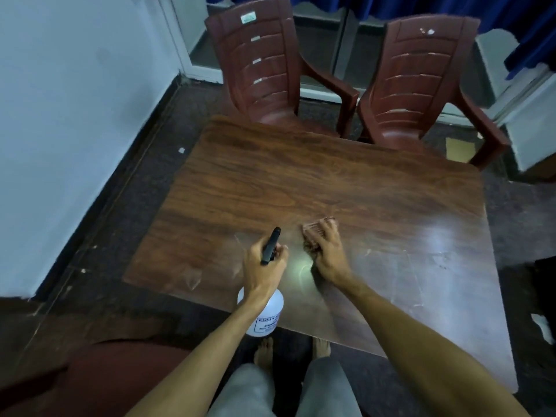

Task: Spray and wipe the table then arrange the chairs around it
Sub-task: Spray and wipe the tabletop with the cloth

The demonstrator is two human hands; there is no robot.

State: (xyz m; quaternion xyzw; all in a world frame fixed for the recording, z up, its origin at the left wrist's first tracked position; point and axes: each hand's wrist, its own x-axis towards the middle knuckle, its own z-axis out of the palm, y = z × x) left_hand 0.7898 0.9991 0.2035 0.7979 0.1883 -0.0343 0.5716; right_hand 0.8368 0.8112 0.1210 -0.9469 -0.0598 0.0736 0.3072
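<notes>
Nearest in, at 6 o'clock of the view, bare feet (264, 353) and grey trousers (246, 392) can be seen just short of the near edge of the tabletop (331, 182). A near chair (90, 371) in dark red is caught at 8 o'clock, mostly cut off.

The spray bottle (266, 314) is held by the left hand (264, 266) over that near edge, roughly 6 o'clock of the tabletop. The left fingers (281, 251) are curled tight round the neck, right under the black spray head (270, 245), which is pointed toward 12 o'clock. The bottle body is translucent white with a printed label; how much liquid is in it can't be made out.

Just beside it, at 3 o'clock of the left hand, the cloth (316, 236) is pinned flat to the tabletop by the right hand (328, 254). The right fingers (328, 228) are spread and laid nearly straight on top, nothing gripped, and the brownish cloth is seen poking out at the fingertips and the thumb side.

Further back, the far-left chair (261, 64) and far-right chair (421, 76) are parked side by side at 12 and 1 o'clock of the tabletop, seats at its far edge, armrests nearly touching. A cardboard scrap (460, 149) is seen on the floor at 2 o'clock.
</notes>
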